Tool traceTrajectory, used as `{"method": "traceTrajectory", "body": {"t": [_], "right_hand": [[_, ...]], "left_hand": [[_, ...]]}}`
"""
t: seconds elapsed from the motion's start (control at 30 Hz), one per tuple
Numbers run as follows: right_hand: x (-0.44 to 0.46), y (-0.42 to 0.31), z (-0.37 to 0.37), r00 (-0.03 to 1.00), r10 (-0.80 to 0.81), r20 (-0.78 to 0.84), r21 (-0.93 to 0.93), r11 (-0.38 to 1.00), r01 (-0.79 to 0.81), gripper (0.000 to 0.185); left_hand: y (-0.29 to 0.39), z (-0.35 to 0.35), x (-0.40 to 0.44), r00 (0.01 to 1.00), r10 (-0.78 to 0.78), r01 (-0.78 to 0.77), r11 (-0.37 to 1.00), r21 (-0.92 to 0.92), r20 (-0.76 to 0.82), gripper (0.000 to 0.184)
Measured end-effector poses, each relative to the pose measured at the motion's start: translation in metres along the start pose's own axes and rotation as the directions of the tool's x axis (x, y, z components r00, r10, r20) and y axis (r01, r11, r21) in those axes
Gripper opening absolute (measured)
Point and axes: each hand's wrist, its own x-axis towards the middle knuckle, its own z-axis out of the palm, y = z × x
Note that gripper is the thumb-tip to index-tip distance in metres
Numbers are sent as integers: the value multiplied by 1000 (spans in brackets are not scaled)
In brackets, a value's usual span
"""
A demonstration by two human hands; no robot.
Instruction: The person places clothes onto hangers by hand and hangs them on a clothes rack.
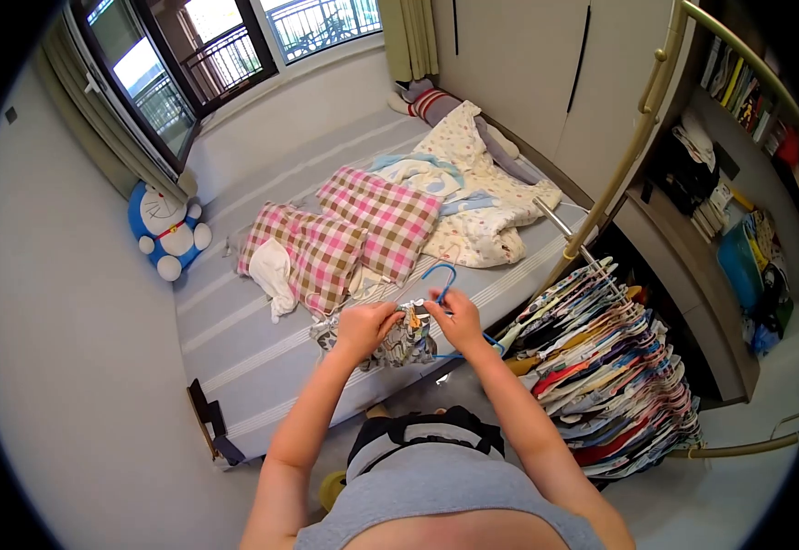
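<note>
Evidently both hands are engaged on one garment, thin and patterned in grey and white with a little orange. Position: in the air in front of the torso, over the near edge of the bed [280, 394].

Grip, left hand [367, 328]: thumb and fingers pinched on the garment [395, 346] at its upper edge. Grip, right hand [456, 321]: fingers closed on the opposite part of that edge, with the blue hanger [454, 278] at the same hand, hook up. Cannot tell which fingers, if any, carry the hanger.

Handling (judged): garment light, soft and limp, bunching readily; not fragile, little slip expected. Best hold is the upper edge, one hand each side, kept spread. Hanger looks thin, light and fairly stiff; take it at the neck under the hook. Its bar could snag loose fabric.

Surroundings: checked pillows [381, 220] and a white cloth [271, 275] beyond the hands; packed clothes [601, 367] to the right.

Writing: none readable on garment or hanger; no brand or label made out. Books [734, 78] on the shelf, spines too small to read.
</note>
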Motion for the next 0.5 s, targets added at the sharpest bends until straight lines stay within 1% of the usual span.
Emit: {"method": "traceTrajectory", "body": {"t": [0.03,0.07,0.1,0.13,0.2,0.23,0.33,0.37,0.4,0.43,0.47,0.5], "right_hand": [[4,-1,4,974,-146,-175,-43,989,140,24],[5,-1,5,897,-289,-334,-111,957,267,21],[-3,-3,-4,929,-233,-288,-116,971,207,19],[-10,3,-9,960,-198,-200,-139,975,173,20],[-20,17,-10,994,-112,-17,-191,976,107,21],[-22,20,-3,987,-145,64,-209,966,155,24],[-29,12,19,980,-187,72,-79,978,193,30],[-33,17,25,980,-127,151,-33,990,134,34],[-33,10,23,981,8,195,109,994,-30,34],[-33,-2,18,957,135,257,239,951,-198,34],[-33,-10,15,910,246,334,351,863,-363,34],[-32,-11,12,831,355,427,475,694,-541,35]], "left_hand": [[1,3,-2,1000,-30,30,999,12,-8,17],[1,7,-4,997,-59,59,998,0,-42,16],[1,10,-6,993,-89,88,996,-15,-76,15],[1,13,-7,986,-122,119,992,-30,-110,15],[4,13,-9,983,-147,141,988,-62,-108,16],[6,13,-10,981,-162,154,985,-79,-109,16],[7,25,-10,974,-115,83,982,-167,-194,16],[8,26,-10,978,-124,101,985,-141,-167,16],[9,27,-11,981,-133,118,987,-113,-139,15],[9,27,-12,983,-144,135,987,-85,-112,15],[8,27,-14,984,-143,137,989,-61,-108,14],[5,28,-17,984,-144,141,989,-37,-105,14]]}}
